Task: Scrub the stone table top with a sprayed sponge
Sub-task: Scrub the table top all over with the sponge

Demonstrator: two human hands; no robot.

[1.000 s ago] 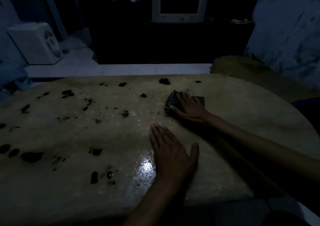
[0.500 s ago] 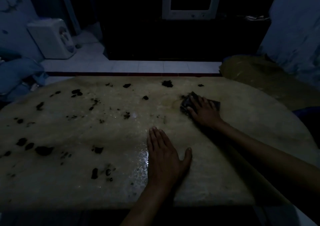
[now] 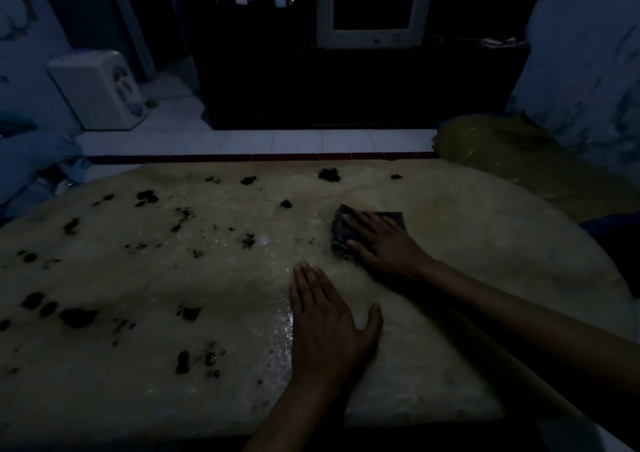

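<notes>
A pale stone table top [image 3: 138, 313] with dark blotches fills the lower view; its middle shines wet. A dark sponge [image 3: 341, 233] lies on it right of centre. My right hand [image 3: 384, 243] presses flat on the sponge with straight fingers, covering most of it. Nearer to me, my left hand [image 3: 325, 327] rests palm down on the wet stone, fingers straight, thumb spread to the right.
A white appliance [image 3: 100, 87] stands on the tiled floor at the back left. A dark cabinet [image 3: 346, 87] with a white-framed monitor [image 3: 370, 4] runs along the back. An olive cushion [image 3: 526, 160] lies past the table's right end.
My right hand slid the sponge a little to the right across the stone. The left hand stayed planted. The camera shifted slightly.
</notes>
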